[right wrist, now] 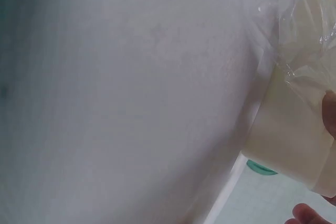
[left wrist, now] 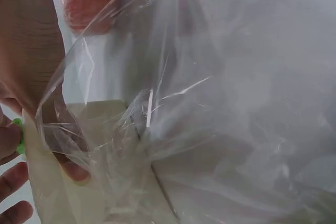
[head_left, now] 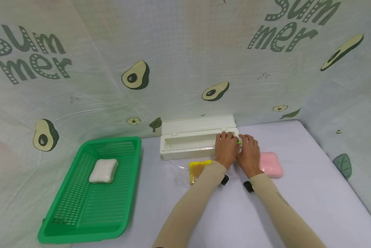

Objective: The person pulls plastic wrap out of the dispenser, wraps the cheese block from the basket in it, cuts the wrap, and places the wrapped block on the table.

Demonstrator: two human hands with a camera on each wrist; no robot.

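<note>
Both hands are at the right end of a long white box (head_left: pixel 187 153), whose hinged lid (head_left: pixel 199 124) stands raised. My left hand (head_left: pixel 226 150) reaches over the front rim, fingers bent inside; its fingertips meet a small green piece (left wrist: pixel 20 136), which they seem to pinch. My right hand (head_left: pixel 249 155) grips the box's end, with its thumb (left wrist: pixel 75 173) against the front wall. Clear plastic (left wrist: pixel 152 93) crosses the left wrist view and hides part of the box. In the head view, fingers cover most of the green piece (head_left: pixel 239 142).
A green basket (head_left: pixel 130 196) holding a white pillow-shaped pad (head_left: pixel 102 171) stands at the left. A similar pink pad (head_left: pixel 270 164) lies right of my right hand. Partly under my left forearm is a yellow-and-brown packet (head_left: pixel 196 170) with clear wrapping. A printed curtain (head_left: pixel 179 69) hangs behind.
</note>
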